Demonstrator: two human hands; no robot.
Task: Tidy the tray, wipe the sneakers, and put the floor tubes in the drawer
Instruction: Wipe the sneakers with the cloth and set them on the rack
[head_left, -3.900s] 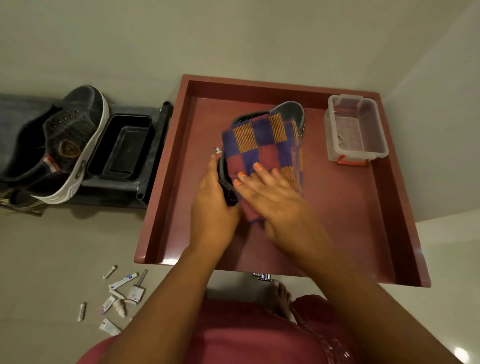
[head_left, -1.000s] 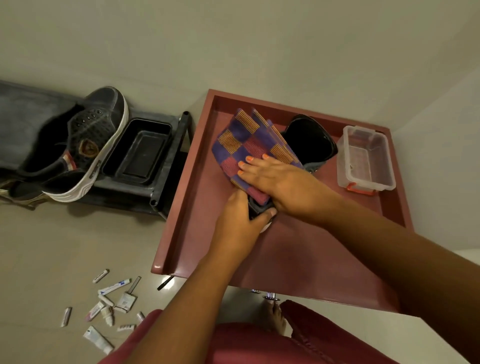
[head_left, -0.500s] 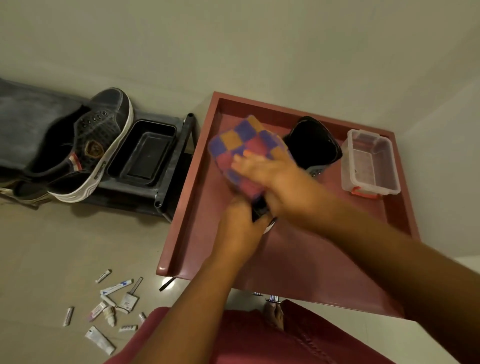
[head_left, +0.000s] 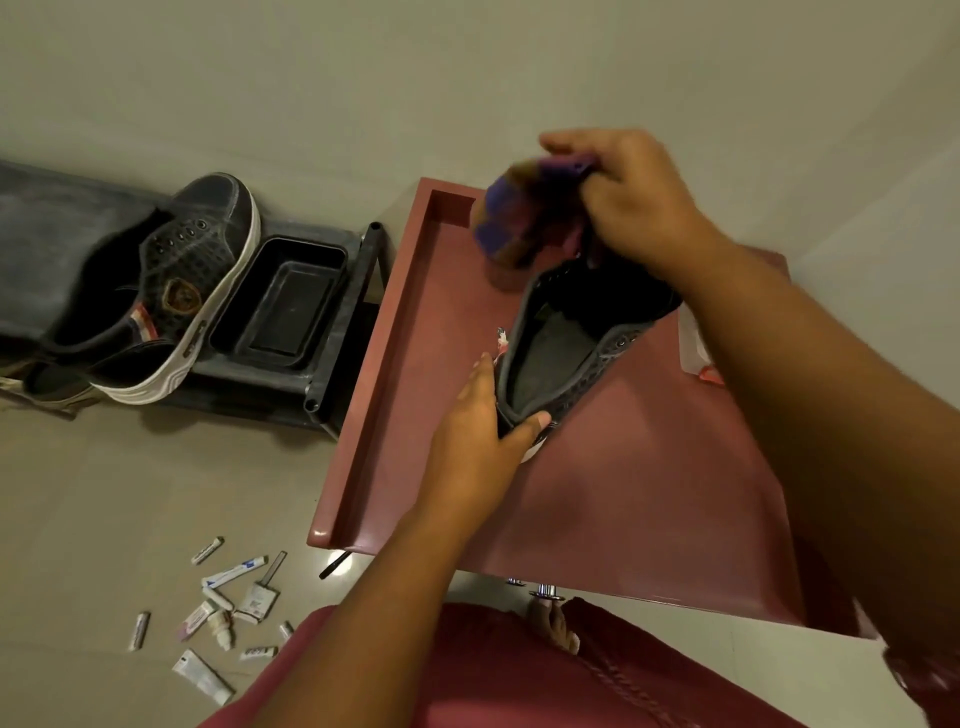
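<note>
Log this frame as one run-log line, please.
step: wiping sneaker | left hand grips sneaker heel over tray | right hand holds cloth at toe | floor tubes untouched

Bare red tray (head_left: 613, 499) floor lies open below both hands; the sneaker (head_left: 566, 343) between them and the tray's raised left wall block passage.

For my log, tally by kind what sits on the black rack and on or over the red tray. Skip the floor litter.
sneakers: 2 (rack sneaker, held sneaker)
checked cloth: 1
black tub: 1
clear container, mostly hidden: 1
Total: 5
</note>
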